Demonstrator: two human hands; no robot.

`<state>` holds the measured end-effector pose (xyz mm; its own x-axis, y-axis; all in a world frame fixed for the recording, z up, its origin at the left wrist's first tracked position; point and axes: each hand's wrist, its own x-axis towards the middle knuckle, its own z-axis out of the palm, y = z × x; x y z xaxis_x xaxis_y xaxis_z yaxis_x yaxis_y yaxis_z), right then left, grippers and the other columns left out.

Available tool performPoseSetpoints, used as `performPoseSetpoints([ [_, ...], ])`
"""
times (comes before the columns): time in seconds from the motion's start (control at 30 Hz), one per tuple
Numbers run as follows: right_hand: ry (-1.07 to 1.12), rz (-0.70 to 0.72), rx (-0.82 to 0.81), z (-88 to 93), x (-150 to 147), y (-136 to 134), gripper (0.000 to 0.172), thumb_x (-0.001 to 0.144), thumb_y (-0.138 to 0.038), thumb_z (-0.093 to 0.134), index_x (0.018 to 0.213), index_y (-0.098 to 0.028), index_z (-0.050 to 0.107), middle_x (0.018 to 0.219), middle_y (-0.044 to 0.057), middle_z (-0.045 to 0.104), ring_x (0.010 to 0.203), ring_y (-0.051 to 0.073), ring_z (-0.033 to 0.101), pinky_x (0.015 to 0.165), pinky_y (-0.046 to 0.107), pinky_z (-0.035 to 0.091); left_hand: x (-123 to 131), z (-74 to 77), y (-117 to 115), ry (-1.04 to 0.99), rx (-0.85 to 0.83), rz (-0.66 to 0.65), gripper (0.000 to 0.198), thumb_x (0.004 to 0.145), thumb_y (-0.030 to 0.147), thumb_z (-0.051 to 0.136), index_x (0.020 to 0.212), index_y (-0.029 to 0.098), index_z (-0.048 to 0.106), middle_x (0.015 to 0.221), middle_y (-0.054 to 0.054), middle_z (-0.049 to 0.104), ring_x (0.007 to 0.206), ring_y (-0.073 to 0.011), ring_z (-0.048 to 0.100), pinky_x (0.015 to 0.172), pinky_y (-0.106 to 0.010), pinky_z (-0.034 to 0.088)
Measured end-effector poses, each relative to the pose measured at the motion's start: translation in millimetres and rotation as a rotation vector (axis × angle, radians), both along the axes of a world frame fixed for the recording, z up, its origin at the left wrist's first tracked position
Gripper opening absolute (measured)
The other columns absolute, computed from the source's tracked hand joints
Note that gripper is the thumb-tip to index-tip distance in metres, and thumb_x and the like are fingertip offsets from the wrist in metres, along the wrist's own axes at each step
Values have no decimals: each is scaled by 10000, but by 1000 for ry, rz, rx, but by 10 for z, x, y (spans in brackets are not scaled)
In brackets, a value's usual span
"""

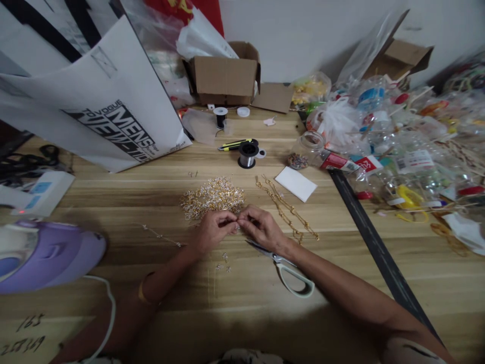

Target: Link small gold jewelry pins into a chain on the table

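Note:
My left hand (215, 227) and my right hand (261, 226) meet fingertip to fingertip over the wooden table. Both are closed in a pinch around something tiny, perhaps a bead or wire, too small to name. Just behind them lies a heap of gold and clear beads (214, 197). Under my right wrist rest scissors (290, 273) with pale handles. A few loose clear beads (225, 258) and thin wire pieces (212, 288) lie in front of my hands. To the left a thin beaded strand (157, 233) runs to my left wrist; gold chains (284, 207) lie to the right.
Behind the heap stand a wire spool (248, 155), a yellow-black cutter (237, 145) and a jar of beads (306, 149). A white pad (296, 184) lies nearby. Plastic bottles (401, 136) crowd the right. A large paper bag (113, 111) and a purple appliance (56, 255) occupy the left.

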<state>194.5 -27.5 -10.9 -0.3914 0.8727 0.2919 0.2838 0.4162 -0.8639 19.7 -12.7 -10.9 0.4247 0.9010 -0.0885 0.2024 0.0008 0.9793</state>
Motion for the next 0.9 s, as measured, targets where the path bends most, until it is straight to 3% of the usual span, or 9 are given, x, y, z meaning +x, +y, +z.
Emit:
performPoseSetpoints([
  [0.27, -63, -27, 80, 24, -5, -21, 115, 890, -239, 464, 832, -167, 533, 746, 34, 513, 686, 143, 480, 633, 259, 392, -1, 15, -14, 215, 324, 12, 110, 766, 211, 580, 679, 152, 614, 658, -8, 586, 618, -120, 522, 570, -209, 384],
  [0.47, -88, -49, 110, 29, -15, -41, 114, 897, -237, 454, 842, -169, 527, 750, 37, 515, 685, 144, 484, 630, 260, 396, 5, 42, -40, 333, 383, 12, 124, 780, 216, 556, 673, 163, 591, 648, -1, 574, 617, -117, 514, 576, -213, 385],
  [0.57, -94, -60, 122, 36, -23, -49, 112, 897, -226, 454, 831, -167, 523, 739, 35, 509, 674, 140, 480, 620, 256, 394, 16, 44, -52, 265, 266, 27, 123, 771, 236, 569, 679, 155, 575, 606, 13, 569, 555, -98, 511, 525, -198, 383],
  [0.77, -104, -21, 159, 2, -21, -57, 121, 917, -220, 410, 847, -182, 501, 762, 44, 515, 699, 153, 489, 649, 276, 410, 20, 86, -30, -51, -261, -31, 261, 716, 360, 648, 702, 130, 527, 591, -1, 620, 440, -89, 559, 429, -190, 432],
  [0.9, -113, 2, 187, -30, -9, -52, 115, 923, -213, 389, 872, -184, 487, 792, 54, 512, 726, 160, 489, 665, 286, 416, 3, 92, -4, -137, -351, -34, 287, 679, 364, 702, 710, 121, 553, 637, -22, 662, 513, -104, 612, 500, -208, 486],
])
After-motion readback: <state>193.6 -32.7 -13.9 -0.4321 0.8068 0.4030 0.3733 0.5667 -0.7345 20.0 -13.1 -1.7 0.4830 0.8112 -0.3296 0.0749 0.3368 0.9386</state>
